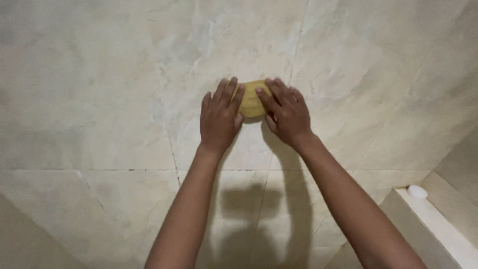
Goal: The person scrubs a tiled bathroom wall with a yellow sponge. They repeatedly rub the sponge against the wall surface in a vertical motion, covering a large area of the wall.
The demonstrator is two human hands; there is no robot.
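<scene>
Two bare hands press one yellow, rounded sponge pad (251, 103) flat against the pale marbled ceramic tile wall (99, 89), which fills my view. From my remote station I judge both palms are stacked on the pad to spread pressure evenly. My left hand (219, 117) lies with fingers extended and spread, covering the pad's left edge; my right hand (286, 112) lies likewise, fingers flat over its right edge, neither curled into a grip. Dark grout lines (174, 159) cross below the wrists. Wall surface extends freely left and above; the white ledge (448, 234) at lower right, bearing a small white oval soap bar (417, 192), limits travel there.
</scene>
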